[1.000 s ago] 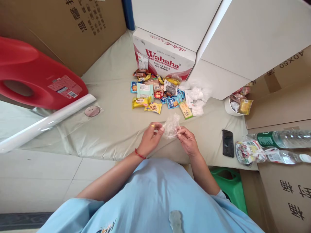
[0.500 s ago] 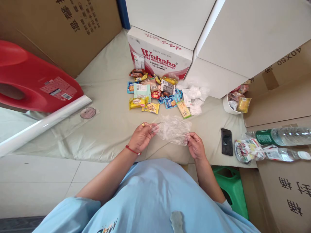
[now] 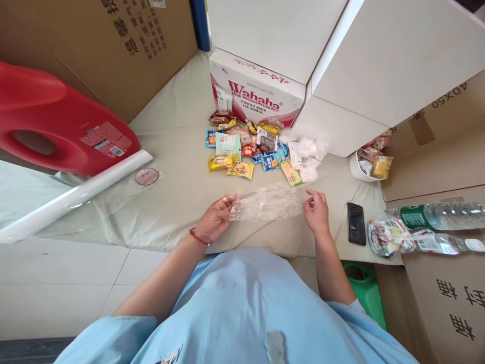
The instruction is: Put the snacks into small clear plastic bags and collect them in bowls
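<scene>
A clear, crinkled plastic bag [image 3: 267, 203] is stretched out sideways just above the cloth, in front of my body. Its left end is pinched in my left hand [image 3: 216, 217], which wears a ring and a red bracelet. Just past the bag's right end is my right hand [image 3: 317, 211], its index finger and thumb apart and seemingly off the plastic. Beyond the bag lies a spread of small wrapped snacks [image 3: 248, 150]. Crumpled clear bags [image 3: 308, 156] sit at the right side of that spread.
A Wahaha box [image 3: 257, 96] stands behind the snacks. On the left are a red jug [image 3: 68, 121] and a white film roll [image 3: 81, 194]. To the right are a white bowl [image 3: 359, 169] of snacks, a phone [image 3: 356, 224] and plastic bottles [image 3: 443, 216].
The bag has become longer and narrower between my hands. My right hand has moved right and a little away from me, and its fingers have come off the bag. My left hand still pinches it.
</scene>
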`<state>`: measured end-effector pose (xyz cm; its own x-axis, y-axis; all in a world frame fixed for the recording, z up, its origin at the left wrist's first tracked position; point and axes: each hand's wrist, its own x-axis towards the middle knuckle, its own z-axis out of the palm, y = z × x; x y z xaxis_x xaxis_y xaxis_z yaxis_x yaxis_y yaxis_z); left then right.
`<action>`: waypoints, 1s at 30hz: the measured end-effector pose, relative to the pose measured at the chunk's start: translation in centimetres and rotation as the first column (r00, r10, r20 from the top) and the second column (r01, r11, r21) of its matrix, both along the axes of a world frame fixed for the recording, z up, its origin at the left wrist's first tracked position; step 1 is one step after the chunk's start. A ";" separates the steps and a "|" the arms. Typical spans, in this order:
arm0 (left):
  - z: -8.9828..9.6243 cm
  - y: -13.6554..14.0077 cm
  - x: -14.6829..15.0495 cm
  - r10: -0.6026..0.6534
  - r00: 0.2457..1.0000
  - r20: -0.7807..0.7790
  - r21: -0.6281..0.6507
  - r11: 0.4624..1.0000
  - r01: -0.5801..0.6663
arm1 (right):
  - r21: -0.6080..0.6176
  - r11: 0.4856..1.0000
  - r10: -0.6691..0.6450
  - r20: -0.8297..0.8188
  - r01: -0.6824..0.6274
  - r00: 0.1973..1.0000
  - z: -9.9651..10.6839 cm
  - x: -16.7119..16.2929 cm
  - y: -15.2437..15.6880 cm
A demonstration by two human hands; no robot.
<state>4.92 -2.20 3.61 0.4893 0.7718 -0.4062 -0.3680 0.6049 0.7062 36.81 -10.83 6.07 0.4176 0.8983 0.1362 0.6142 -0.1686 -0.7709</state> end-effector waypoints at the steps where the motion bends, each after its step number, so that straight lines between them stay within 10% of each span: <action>1: 0.2 -0.1 0.2 -0.012 1.000 0.005 0.011 1.000 0.011 | 0.053 0.996 0.063 0.105 -0.069 0.992 0.7 -1.0 0.5; 5: 0.9 -0.6 1.4 -0.004 0.996 -0.089 0.100 0.995 0.013 | -0.016 0.828 0.542 0.276 -0.560 0.794 1.9 -6.6 3.0; 8: 0.6 -0.8 2.2 0.110 0.963 -0.246 0.221 0.974 -0.055 | -0.091 0.729 0.673 0.276 -0.679 0.686 1.0 -9.8 4.9; 13: -0.2 0.4 2.8 0.420 0.870 -0.258 0.258 0.898 -0.357 | 0.081 0.832 0.511 0.271 -0.549 0.816 1.4 -9.3 4.9; 19: -0.4 2.7 2.7 0.633 0.756 -0.164 0.203 0.772 -0.603 | 0.190 0.912 0.295 0.310 -0.363 0.904 1.1 -6.7 -2.0; 26: -1.7 1.5 -0.4 0.385 0.796 -0.467 0.188 0.923 -0.336 | 0.010 0.932 0.359 0.099 -0.362 0.928 -4.2 -6.4 -9.2; 30: 0.8 0.4 -1.8 0.562 0.509 -0.652 0.626 0.778 -0.057 | 0.070 0.987 0.145 0.011 -0.146 0.989 -2.4 -5.4 -8.0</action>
<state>3.09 -1.81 4.37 -0.1439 0.9895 -0.0102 0.3844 0.0654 0.9209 31.40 -18.86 3.71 0.2822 0.9376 0.2032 0.6324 -0.0225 -0.7743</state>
